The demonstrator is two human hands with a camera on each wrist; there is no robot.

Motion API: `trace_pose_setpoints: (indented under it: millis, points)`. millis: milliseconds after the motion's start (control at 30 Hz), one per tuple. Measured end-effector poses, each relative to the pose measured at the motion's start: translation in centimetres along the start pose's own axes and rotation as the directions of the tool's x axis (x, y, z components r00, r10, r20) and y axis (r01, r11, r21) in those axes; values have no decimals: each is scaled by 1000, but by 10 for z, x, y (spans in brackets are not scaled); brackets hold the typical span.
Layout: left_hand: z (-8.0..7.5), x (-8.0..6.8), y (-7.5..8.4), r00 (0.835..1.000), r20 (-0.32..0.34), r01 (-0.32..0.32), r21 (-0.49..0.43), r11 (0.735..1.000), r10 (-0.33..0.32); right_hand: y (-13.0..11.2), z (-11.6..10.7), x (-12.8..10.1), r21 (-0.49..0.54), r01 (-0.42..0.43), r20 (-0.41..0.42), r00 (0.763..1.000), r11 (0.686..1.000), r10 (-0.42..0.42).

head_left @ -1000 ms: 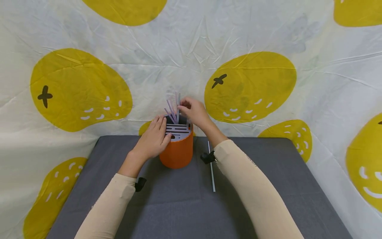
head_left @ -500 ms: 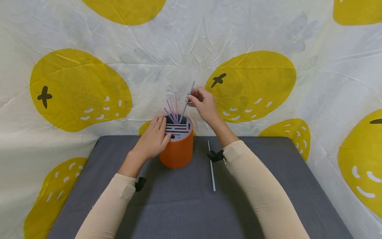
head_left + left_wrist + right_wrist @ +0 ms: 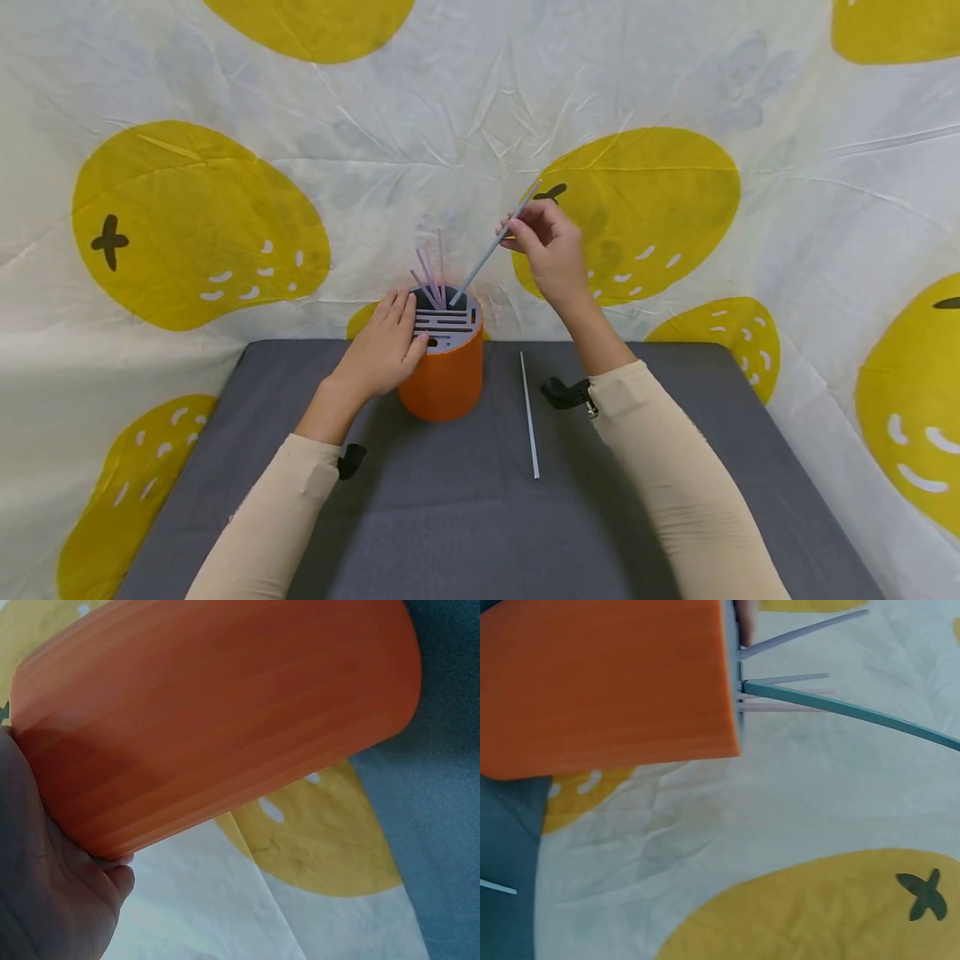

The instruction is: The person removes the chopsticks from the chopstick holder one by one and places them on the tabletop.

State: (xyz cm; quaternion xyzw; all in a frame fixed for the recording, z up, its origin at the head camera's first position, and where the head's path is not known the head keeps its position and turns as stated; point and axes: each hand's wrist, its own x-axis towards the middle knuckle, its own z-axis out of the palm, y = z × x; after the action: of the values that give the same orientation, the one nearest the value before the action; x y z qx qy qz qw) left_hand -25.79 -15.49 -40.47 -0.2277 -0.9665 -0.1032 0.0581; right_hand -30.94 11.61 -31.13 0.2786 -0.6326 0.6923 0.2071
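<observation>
An orange cylindrical holder (image 3: pixel 444 377) with a grey slotted top stands on the grey mat (image 3: pixel 465 517); it fills the left wrist view (image 3: pixel 217 712) and shows in the right wrist view (image 3: pixel 607 682). My left hand (image 3: pixel 382 348) grips its left side and rim. My right hand (image 3: pixel 543 242), raised to the holder's upper right, pinches a thin grey-blue stick (image 3: pixel 491 247) that slants down with its lower end in the holder's top. That stick (image 3: pixel 855 712) crosses the right wrist view. Several purple sticks (image 3: pixel 429 275) stand in the holder.
Another thin grey stick (image 3: pixel 529 415) lies on the mat just right of the holder. A wrinkled white cloth with big yellow fruit shapes (image 3: pixel 637 217) hangs behind and drapes round the mat's edges.
My right hand has risen and moved right, drawing the grey-blue stick up and tilting it out of the holder. The left hand and holder have stayed put.
</observation>
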Motion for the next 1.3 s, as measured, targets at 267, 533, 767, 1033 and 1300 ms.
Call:
trace_pose_setpoints:
  millis: [267,533,767,1033,1300]
  points:
    - [3,3,2,1000,4,-5,-13,1000,5,-25,-38,0,8,97,-87,992,995,-96]
    - [2,5,3,1000,4,-13,-5,1000,13,-31,-84,-9,-31,29,-166,986,999,-34]
    - [1,6,1,1000,15,-7,-8,1000,7,-22,-107,-23,-126,-34,-149,989,991,15]
    - [-1,5,-1,1000,7,-3,9,1000,3,7,-122,-43,-361,-178,-90,984,916,155]
    - [-3,4,-1,1000,5,-11,12,1000,10,44,-127,-72,-507,-295,-29,945,810,326]
